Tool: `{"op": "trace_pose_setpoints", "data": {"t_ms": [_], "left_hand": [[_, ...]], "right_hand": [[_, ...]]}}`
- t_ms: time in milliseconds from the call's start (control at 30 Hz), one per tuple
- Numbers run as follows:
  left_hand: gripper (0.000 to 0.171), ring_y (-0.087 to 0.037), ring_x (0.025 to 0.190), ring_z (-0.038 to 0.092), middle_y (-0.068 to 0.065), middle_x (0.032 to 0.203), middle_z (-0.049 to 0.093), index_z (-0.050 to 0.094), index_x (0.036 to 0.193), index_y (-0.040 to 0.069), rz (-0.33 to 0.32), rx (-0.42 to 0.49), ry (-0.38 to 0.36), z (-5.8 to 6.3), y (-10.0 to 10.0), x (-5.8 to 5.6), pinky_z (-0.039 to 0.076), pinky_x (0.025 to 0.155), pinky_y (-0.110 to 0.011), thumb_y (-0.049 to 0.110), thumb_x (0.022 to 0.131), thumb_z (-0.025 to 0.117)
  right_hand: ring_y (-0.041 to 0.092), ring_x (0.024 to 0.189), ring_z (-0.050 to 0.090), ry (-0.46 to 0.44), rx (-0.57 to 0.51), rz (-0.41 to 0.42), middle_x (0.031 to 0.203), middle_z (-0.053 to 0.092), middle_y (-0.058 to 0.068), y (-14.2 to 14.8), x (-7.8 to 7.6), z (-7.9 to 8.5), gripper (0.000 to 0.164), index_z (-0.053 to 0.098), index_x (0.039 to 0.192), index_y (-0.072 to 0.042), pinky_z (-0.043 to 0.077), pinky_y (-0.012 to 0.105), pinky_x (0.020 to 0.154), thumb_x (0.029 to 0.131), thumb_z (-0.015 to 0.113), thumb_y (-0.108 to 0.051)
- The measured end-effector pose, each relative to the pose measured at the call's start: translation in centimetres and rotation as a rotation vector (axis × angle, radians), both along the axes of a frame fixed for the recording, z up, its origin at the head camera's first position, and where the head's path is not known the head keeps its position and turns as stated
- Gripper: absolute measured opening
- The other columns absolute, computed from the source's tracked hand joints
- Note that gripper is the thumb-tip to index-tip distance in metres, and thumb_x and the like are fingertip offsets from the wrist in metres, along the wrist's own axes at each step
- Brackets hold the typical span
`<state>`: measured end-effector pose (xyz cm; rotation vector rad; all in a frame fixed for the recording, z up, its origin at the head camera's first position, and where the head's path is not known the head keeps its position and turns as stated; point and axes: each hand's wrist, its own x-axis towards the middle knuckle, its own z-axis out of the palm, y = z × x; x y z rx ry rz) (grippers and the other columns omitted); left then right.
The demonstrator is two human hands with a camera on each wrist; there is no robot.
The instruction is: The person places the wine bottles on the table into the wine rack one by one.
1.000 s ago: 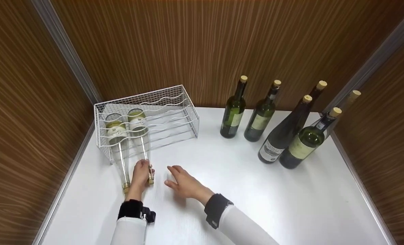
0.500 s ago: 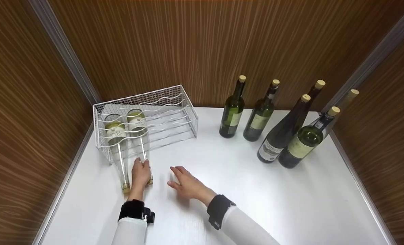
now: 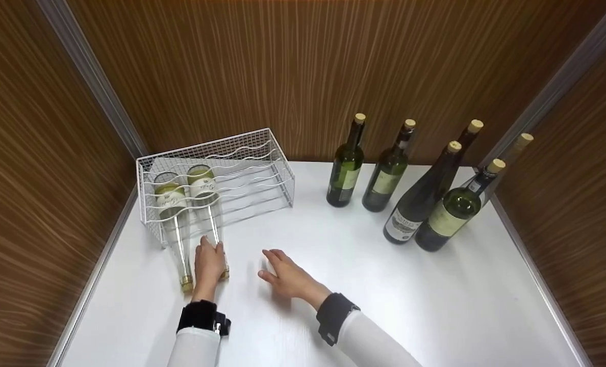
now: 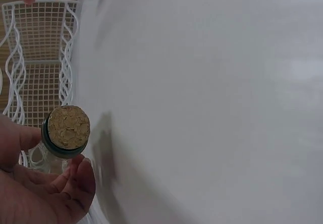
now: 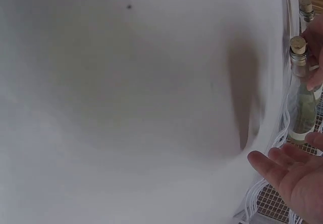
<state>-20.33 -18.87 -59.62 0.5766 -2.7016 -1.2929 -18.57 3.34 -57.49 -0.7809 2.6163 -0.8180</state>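
Note:
Two clear wine bottles lie side by side in the white wire rack point(image 3: 277, 178), necks toward me. My left hand point(image 3: 208, 262) is at the neck of the right-hand bottle point(image 3: 211, 214), its corked end poking out beyond the hand. In the left wrist view, thumb and curled fingers are around the neck just behind the cork point(image 4: 69, 127); how firmly they grip cannot be told. The other lying bottle point(image 3: 179, 232) is just left of that hand. My right hand point(image 3: 290, 278) hovers over the white table with fingers spread, holding nothing.
Several corked wine bottles stand upright on the right: a green one point(image 3: 346, 173), another green one point(image 3: 386, 178), a dark one point(image 3: 420, 196) and a front green one point(image 3: 453, 211). Wood-grain panels point(image 3: 303, 76) enclose the table point(image 3: 333, 265) at the back and sides.
My left hand has shifted slightly left on the bottle's neck, and its fingers no longer show on the neck's right side. The right hand has drawn a little to the right. Both lying bottles stay put.

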Motion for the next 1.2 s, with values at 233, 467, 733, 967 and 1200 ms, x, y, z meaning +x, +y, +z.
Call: {"op": "trace_pose_setpoints", "data": {"t_ms": [233, 467, 733, 967, 1200], "left_hand": [[0.064, -0.055, 0.114, 0.048, -0.043, 0.126, 0.044, 0.022, 0.144, -0.018, 0.012, -0.037, -0.003, 0.2, 0.1, 0.3, 0.041, 0.097, -0.059, 0.019, 0.101, 0.052], [0.069, -0.055, 0.112, 0.048, -0.043, 0.125, 0.041, 0.022, 0.145, -0.018, 0.024, -0.070, 0.047, 0.5, 0.3, 0.4, 0.041, 0.095, -0.059, 0.017, 0.098, 0.058], [0.070, -0.050, 0.120, 0.041, -0.036, 0.130, 0.038, 0.024, 0.148, -0.011, 0.039, -0.086, 0.078, 1.2, 1.3, 0.5, 0.041, 0.093, -0.058, 0.019, 0.096, 0.060], [0.068, -0.049, 0.123, 0.040, -0.034, 0.134, 0.038, 0.028, 0.148, -0.010, -0.035, -0.093, 0.127, 2.2, 3.0, 0.8, 0.042, 0.095, -0.057, 0.022, 0.097, 0.061], [0.067, -0.049, 0.128, 0.039, -0.034, 0.139, 0.037, 0.030, 0.148, -0.009, -0.118, -0.089, 0.152, 2.6, 5.0, 1.2, 0.039, 0.101, -0.057, 0.027, 0.099, 0.059]], "right_hand": [[0.031, 0.136, 0.039, -0.010, -0.037, -0.015, 0.150, 0.036, 0.018, 1.5, -0.2, -0.1, 0.063, 0.032, 0.152, -0.004, 0.035, 0.044, 0.111, 0.104, 0.043, -0.043], [0.034, 0.137, 0.037, -0.010, -0.058, -0.053, 0.150, 0.035, 0.020, 3.1, -0.4, -0.2, 0.063, 0.032, 0.151, -0.002, 0.033, 0.046, 0.111, 0.105, 0.044, -0.042], [0.037, 0.138, 0.035, 0.003, -0.079, -0.102, 0.150, 0.033, 0.023, 5.5, -0.6, -0.5, 0.061, 0.031, 0.151, -0.001, 0.031, 0.048, 0.112, 0.105, 0.046, -0.038], [0.042, 0.137, 0.034, -0.001, -0.119, -0.159, 0.149, 0.033, 0.027, 7.7, -0.7, -0.5, 0.061, 0.031, 0.151, 0.001, 0.029, 0.052, 0.112, 0.104, 0.048, -0.035], [0.040, 0.140, 0.030, -0.060, -0.133, -0.253, 0.152, 0.029, 0.025, 9.8, -0.9, -0.5, 0.071, 0.029, 0.152, -0.002, 0.026, 0.052, 0.114, 0.102, 0.043, -0.049]]}}
